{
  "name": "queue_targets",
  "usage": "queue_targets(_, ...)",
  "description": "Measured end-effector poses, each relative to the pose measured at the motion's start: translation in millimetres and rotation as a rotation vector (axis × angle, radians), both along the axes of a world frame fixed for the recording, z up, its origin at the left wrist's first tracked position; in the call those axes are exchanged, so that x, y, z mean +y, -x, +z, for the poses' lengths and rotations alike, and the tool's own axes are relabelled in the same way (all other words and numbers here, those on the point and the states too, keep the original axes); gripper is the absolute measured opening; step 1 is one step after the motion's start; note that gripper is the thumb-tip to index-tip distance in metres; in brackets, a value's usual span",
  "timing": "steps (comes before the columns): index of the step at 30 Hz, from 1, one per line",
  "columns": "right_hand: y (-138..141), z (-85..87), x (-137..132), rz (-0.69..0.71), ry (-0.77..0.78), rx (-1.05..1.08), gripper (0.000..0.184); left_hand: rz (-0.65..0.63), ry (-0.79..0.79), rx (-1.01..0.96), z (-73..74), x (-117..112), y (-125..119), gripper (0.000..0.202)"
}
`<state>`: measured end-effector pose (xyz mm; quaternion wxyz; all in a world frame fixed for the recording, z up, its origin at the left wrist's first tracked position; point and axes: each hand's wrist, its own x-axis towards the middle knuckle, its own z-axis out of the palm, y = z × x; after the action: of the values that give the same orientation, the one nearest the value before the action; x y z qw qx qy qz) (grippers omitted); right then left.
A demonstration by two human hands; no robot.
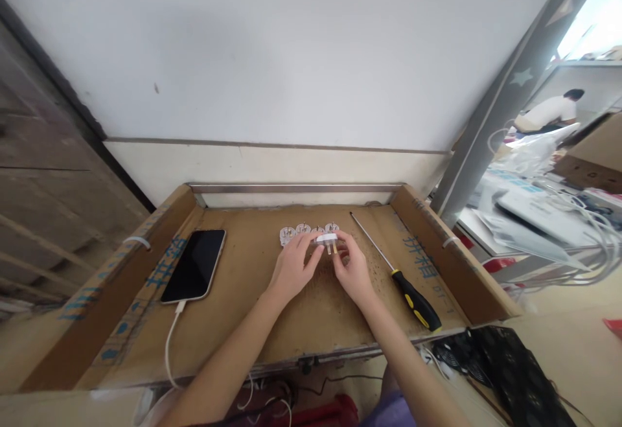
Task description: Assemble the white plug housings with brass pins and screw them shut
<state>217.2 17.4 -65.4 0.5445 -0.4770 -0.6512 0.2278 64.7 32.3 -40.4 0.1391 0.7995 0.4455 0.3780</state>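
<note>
Between both hands I hold a small white plug (327, 238) with its prongs pointing down toward me. My left hand (295, 265) pinches its left side between thumb and fingers. On the other side, the fingers of my right hand (353, 266) close around the right edge and lower prongs. Just behind the hands sit several clear round plug pieces (303, 229) with metal pins, in a loose row on the cardboard. A long screwdriver (413, 297) with a black and yellow handle lies to the right of my right hand, its tip pointing away.
A dark-screened phone (194, 265) with a white charging cable (171, 343) lies on the left. Raised cardboard sides (447, 252) border the cardboard work surface (243, 317). A white wall stands behind. Beyond the grey post (505, 103), a person (554, 111) sits past cluttered cables and bags.
</note>
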Motion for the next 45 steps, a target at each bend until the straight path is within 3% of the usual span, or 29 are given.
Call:
queue_targets(5, 2.2, 1.8, -0.5, -0.012, 0.020, 0.002, 0.039, 0.019, 0.136, -0.121, -6.2, 0.6, -3.0, 0.028)
queue_targets(11, 4.8, 4.3, 0.1, 0.007, 0.041, -0.008, 0.023, -0.002, 0.161, -0.221, -8.5, 4.5, -2.8, 0.030)
queue_targets(15, 6.1, 5.6, -2.0, -0.015, 0.065, 0.004, 0.018, 0.036, -0.035, -0.168, -3.6, -0.3, -1.5, 0.032)
queue_targets(18, 5.1, 4.3, -4.4, -0.013, 0.076, -0.016, 0.016, -0.066, -0.175, -0.095, -2.4, -7.2, -6.1, 0.038)
queue_targets(23, 2.2, 0.2, -6.9, 0.038, 0.087, -0.075, 0.044, -0.250, -0.241, 0.112, -7.2, -12.8, -20.2, 0.047)
queue_targets(26, 3.1, 0.4, -6.7, 0.036, 0.097, -0.075, 0.045, -0.235, -0.195, 0.070, -8.2, -10.6, -23.4, 0.048)
queue_targets(33, 6.9, 2.5, -4.7, -0.038, 0.128, 0.010, 0.017, -0.213, -0.116, 0.013, -5.4, -8.7, -19.6, 0.049)
queue_targets(38, 3.2, 4.8, -1.2, -0.189, 0.089, 0.122, 0.025, -0.121, 0.026, -0.057, -7.1, -6.5, -12.5, 0.045)
queue_targets(42, 3.4, 8.7, -2.9, -0.226, 0.060, 0.102, 0.023, -0.014, -0.080, -0.096, -3.9, -3.7, -5.7, 0.041)
queue_targets(45, 4.6, 11.2, -5.5, -0.145, 0.052, 0.019, 0.021, -0.070, -0.103, -0.087, -2.2, -3.5, -3.6, 0.038)
